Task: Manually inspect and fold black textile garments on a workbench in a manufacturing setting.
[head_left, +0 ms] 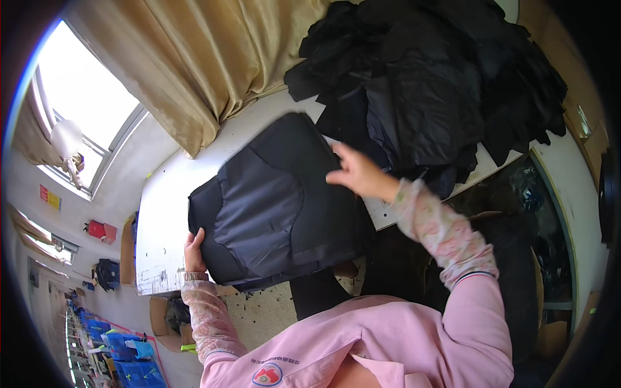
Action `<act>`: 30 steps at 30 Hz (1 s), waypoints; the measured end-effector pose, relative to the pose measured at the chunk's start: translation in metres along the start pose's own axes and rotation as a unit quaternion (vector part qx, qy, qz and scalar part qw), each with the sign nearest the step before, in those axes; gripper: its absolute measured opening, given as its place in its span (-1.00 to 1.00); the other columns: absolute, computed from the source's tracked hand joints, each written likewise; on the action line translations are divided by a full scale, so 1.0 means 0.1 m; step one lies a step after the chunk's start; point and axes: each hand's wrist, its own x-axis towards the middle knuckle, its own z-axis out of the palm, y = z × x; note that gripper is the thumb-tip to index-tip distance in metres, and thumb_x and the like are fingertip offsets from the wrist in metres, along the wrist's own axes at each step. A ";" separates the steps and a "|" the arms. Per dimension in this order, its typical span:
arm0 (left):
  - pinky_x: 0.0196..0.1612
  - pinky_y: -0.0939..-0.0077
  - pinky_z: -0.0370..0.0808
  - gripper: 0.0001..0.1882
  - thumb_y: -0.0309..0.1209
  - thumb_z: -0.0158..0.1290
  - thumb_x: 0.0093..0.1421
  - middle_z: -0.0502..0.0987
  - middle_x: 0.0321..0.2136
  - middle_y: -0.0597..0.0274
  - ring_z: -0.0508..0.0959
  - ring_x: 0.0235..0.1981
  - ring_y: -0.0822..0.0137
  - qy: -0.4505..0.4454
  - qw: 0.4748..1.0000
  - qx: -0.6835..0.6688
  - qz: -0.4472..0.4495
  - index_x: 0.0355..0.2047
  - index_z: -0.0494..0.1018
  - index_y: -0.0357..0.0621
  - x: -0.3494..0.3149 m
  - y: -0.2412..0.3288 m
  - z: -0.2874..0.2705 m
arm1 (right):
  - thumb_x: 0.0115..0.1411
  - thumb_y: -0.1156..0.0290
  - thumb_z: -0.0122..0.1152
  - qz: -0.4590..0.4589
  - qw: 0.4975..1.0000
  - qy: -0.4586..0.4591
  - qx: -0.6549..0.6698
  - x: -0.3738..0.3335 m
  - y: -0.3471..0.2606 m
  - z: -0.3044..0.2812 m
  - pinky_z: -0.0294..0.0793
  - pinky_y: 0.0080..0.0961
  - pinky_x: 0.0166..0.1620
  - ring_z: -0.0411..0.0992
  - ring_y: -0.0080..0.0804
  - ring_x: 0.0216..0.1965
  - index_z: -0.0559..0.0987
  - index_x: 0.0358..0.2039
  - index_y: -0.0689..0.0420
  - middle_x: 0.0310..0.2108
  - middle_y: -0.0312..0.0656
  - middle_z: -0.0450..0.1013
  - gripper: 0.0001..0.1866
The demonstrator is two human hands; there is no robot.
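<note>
A black fabric piece [262, 204], with a smooth centre panel and ribbed or mesh-like side panels, lies partly on the white table and juts out over its near edge. Several layers seem to show along its lower edge. My left hand [195, 253] grips its left edge, thumb on top and the other fingers hidden beneath. By the upper right edge is my right hand [363, 173], slightly blurred, its thumb and fingers apart and holding nothing I can see. Whether its fingertips touch the cloth, I cannot tell.
A large heap of black fabric pieces [420, 97] covers the far right of the white table [162, 226]. Gold curtains [187, 58] hang behind the table, beside a bright window [84, 84]. Cardboard boxes [160, 320] stand low at left; blue bins [129, 352] line the far left.
</note>
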 end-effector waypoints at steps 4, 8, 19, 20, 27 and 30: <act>-0.31 0.36 0.49 -0.43 -0.24 0.33 -0.02 0.53 -0.35 0.02 0.52 -0.38 0.26 0.162 0.854 0.494 0.034 -0.07 0.37 -0.26 0.26 -0.62 -0.92 | 0.02 0.44 0.30 0.053 0.974 -0.004 -0.219 -0.18 1.07 0.50 0.41 -0.30 0.02 0.44 -0.01 -0.02 0.17 0.19 0.31 -0.07 0.19 0.44 -0.25; 0.10 0.21 0.31 -0.45 -0.35 0.28 -0.02 0.38 0.01 -0.05 0.36 0.05 -0.01 0.139 0.755 0.565 0.303 -0.02 0.37 -0.18 -0.06 -0.45 0.69 | 0.02 0.38 0.32 0.129 0.963 0.054 -0.230 -0.25 1.19 0.42 0.37 -0.24 0.07 0.38 0.15 0.01 0.20 0.16 0.31 -0.04 0.27 0.39 -0.27; 0.25 -0.32 -0.20 -0.12 0.17 0.06 0.09 -0.20 0.36 -0.11 -0.18 0.37 -0.13 -0.299 0.725 0.566 0.253 0.33 0.02 0.14 -0.41 -1.38 2.19 | 0.06 0.18 0.32 0.126 0.946 0.085 -0.286 -0.19 0.86 0.03 0.48 -0.33 -0.39 0.50 -0.16 -0.50 0.48 -0.11 0.20 -0.49 -0.05 0.52 -0.54; 0.25 -0.32 -0.20 -0.11 0.17 0.06 0.09 -0.22 0.36 -0.11 -0.19 0.37 -0.14 -0.298 0.720 0.576 0.249 0.34 0.01 0.15 -0.44 -1.38 2.16 | 0.08 0.10 0.30 0.073 0.941 0.137 -0.300 -0.07 0.77 0.02 0.46 -0.34 -0.39 0.51 -0.17 -0.46 0.54 -0.26 0.18 -0.54 -0.11 0.52 -0.61; 0.23 -0.36 -0.16 -0.10 0.22 0.06 0.05 -0.18 0.35 -0.11 -0.16 0.36 -0.15 -0.286 0.720 0.576 0.260 0.33 0.03 0.21 -0.47 -1.42 2.14 | 0.00 -0.12 0.26 0.120 0.836 0.037 -0.535 0.87 0.87 0.35 0.48 -0.24 -0.32 0.53 -0.18 -0.40 0.59 -0.47 0.15 -0.46 -0.06 0.55 -0.49; 0.23 -0.36 -0.16 -0.11 0.22 0.06 0.05 -0.19 0.35 -0.11 -0.15 0.36 -0.14 -0.306 0.724 0.559 0.265 0.32 0.04 0.22 -0.45 -1.44 2.24 | 0.04 0.09 0.25 0.073 0.943 0.159 -0.284 1.32 1.07 0.13 0.42 -0.35 -0.43 0.50 -0.26 -0.51 0.56 -0.60 0.20 -0.54 -0.08 0.53 -0.61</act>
